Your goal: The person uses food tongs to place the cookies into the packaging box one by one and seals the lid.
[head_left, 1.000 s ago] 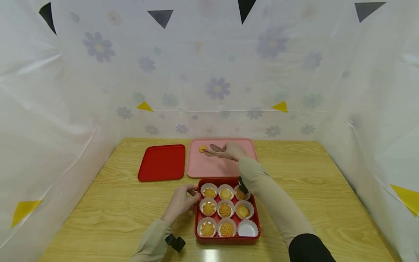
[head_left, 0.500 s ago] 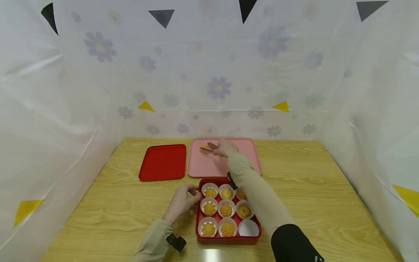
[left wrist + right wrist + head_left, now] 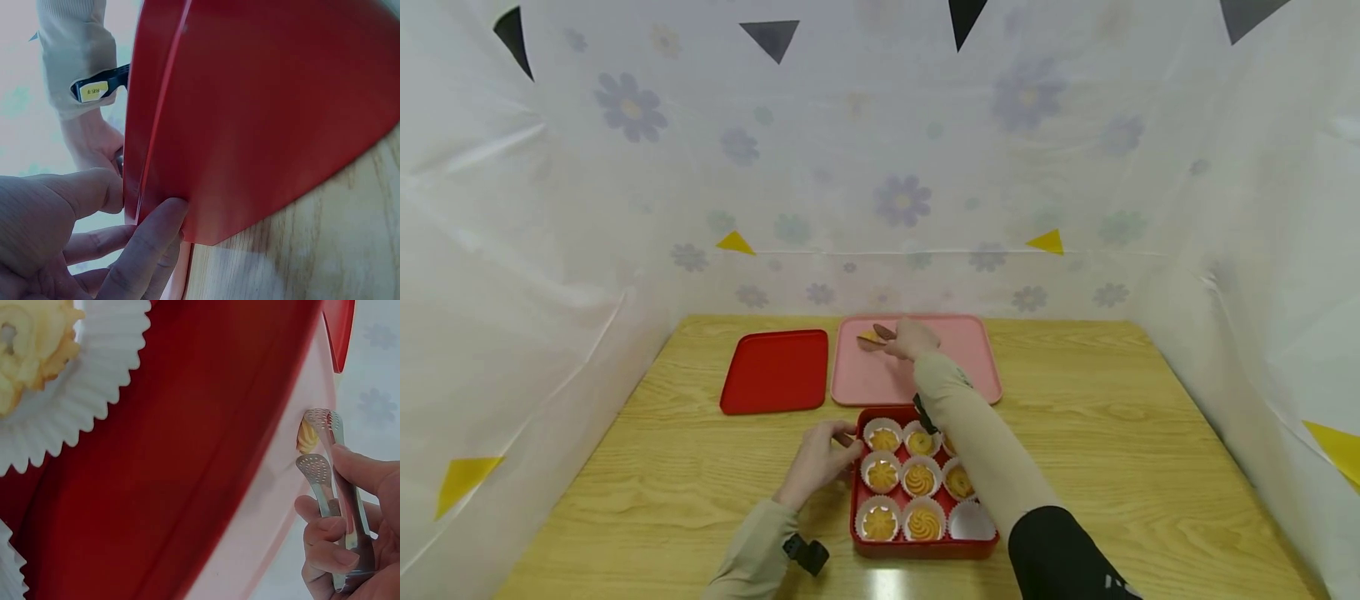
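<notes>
My right hand point(image 3: 916, 337) grips metal tongs point(image 3: 350, 512) with perforated oval ends, above the pink tray point(image 3: 865, 383). The tong ends stand around a yellow swirled cookie point(image 3: 307, 435) on that tray; whether they touch it I cannot tell. My left hand point(image 3: 820, 462) holds the red box point(image 3: 917, 550) at its left side, thumb at the rim and fingertips on the outer wall point(image 3: 250, 125). Inside the box are white paper cups in rows, most with a cookie point(image 3: 919, 480). The front right cup point(image 3: 972, 522) shows no cookie. My right sleeve covers part of the box's right side.
A flat red tray point(image 3: 775, 372) lies to the left of the pink tray. Everything rests on a wooden table point(image 3: 1112, 433). White plastic sheeting point(image 3: 880, 167) with flowers and coloured triangles encloses the back and sides.
My right hand has moved left with the tongs, whose ends went from beside the cookie to around it. The left hand keeps its hold on the red box.
</notes>
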{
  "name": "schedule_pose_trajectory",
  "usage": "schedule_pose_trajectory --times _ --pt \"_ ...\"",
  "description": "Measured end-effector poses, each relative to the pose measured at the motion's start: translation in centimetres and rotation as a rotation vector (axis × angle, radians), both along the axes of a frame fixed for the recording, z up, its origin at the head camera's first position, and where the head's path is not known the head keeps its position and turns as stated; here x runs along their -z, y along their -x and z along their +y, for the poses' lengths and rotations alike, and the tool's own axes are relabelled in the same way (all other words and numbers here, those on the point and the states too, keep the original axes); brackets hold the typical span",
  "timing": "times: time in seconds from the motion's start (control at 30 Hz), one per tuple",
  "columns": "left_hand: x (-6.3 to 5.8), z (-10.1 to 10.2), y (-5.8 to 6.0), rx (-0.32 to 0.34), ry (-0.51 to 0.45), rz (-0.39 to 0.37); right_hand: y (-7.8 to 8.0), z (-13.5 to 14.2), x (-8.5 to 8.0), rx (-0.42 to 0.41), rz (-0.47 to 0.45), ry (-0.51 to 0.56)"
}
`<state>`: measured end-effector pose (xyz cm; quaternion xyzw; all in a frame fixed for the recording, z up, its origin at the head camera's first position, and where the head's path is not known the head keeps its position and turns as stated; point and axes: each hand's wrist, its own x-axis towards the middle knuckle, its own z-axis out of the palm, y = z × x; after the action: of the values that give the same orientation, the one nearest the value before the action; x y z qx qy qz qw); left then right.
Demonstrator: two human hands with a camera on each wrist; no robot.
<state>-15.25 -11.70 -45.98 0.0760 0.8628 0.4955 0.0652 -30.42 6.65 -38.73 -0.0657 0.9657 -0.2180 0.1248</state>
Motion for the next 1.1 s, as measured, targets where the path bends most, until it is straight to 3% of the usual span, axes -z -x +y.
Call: schedule_pose_trajectory --times 0.1,0.23,0.5,1.1 --pt "0.0 0.0 0.0 -0.003 -0.004 0.000 2.6 -1.4 3.1 0.095 0.012 -0.095" --pt "-0.1 0.0 0.0 -0.002 -0.011 -0.004 3.3 -1.6 3.9 0.110 0.029 -0.099" --pt "-0.1 -0.1 -0.1 -0.002 -0.005 0.009 2.9 -1.3 4.0 0.076 0.034 -0.065" --pt "0.1 0.1 -0.1 0.003 -0.011 -0.006 3.0 -0.2 3.9 0.069 0.037 -0.100"
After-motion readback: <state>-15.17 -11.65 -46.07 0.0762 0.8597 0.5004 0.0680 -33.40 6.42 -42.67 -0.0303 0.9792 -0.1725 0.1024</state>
